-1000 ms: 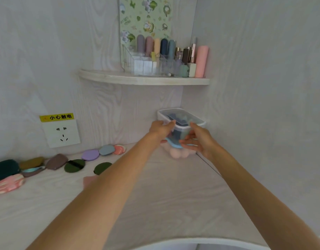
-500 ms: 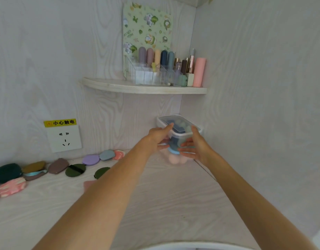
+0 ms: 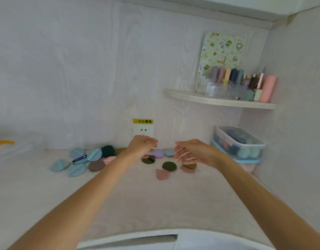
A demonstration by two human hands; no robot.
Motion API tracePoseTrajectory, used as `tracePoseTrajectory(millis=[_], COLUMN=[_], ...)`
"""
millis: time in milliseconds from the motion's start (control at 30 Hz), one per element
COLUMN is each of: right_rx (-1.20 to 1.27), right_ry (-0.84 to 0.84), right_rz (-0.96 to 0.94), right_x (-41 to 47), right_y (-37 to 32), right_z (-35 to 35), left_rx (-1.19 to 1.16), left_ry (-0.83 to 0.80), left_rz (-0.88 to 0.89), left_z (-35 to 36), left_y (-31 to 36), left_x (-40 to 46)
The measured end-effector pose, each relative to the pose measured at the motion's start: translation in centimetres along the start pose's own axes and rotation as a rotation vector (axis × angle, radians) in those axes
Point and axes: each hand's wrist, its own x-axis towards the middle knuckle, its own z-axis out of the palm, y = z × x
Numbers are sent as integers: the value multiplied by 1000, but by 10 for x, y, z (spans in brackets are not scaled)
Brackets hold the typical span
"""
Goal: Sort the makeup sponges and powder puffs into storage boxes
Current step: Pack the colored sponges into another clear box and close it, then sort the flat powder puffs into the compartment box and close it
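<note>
Below both hands, puffs [image 3: 169,166] lie loose on the table [image 3: 155,204], dark green one between them. Right hand [image 3: 193,153] nearer, empty, fingers loosely curled; left hand [image 3: 142,147] likewise. Filled boxes [image 3: 239,143] stacked far right.

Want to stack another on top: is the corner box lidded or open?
Lidded. A clear lid sits flat across the box, with sponges visible beneath it.

Soft, even daylight, bright and cool; barely any shadows, no glare. Overall motion blur, details smeared. Wide-angle bending at edges, counter [image 3: 155,204] rim curved.
</note>
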Motion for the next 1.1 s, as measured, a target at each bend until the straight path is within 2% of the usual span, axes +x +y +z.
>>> tracePoseTrajectory(millis=[100, 233, 367, 500, 567, 667, 767, 900, 1100], right_rx=[59, 100, 64, 32, 27, 41, 102, 164, 278], right_ry=[-162, -337, -500, -575, -565, -500, -457, -386, -283], right_rz=[-83, -136, -159, -148, -132, -99, -41, 24, 46], right_x=[24, 45, 60, 70, 79, 95, 109, 125, 133], right_y=[-32, -68, -96, -116, -124, -129, -127, -120, -108], right_z=[71, 162, 251, 315, 343, 380, 407, 426, 412], left_rx=[150, 497, 615, 745, 880, 1098, 1188, 1246, 1271], left_ry=[166, 362, 587, 762, 767, 650, 590, 510, 533], left_rz=[64, 91, 44, 8, -14, -133, -228, -207, -159], left_z=[-77, -168, -249, -299, -318, -336, -342, -347, -321], left_y=[-36, -72, -96, -115, -127, -146, -162, -164, -154], left_x=[-26, -68, -104, -125, -124, -116, -107, -107, -105])
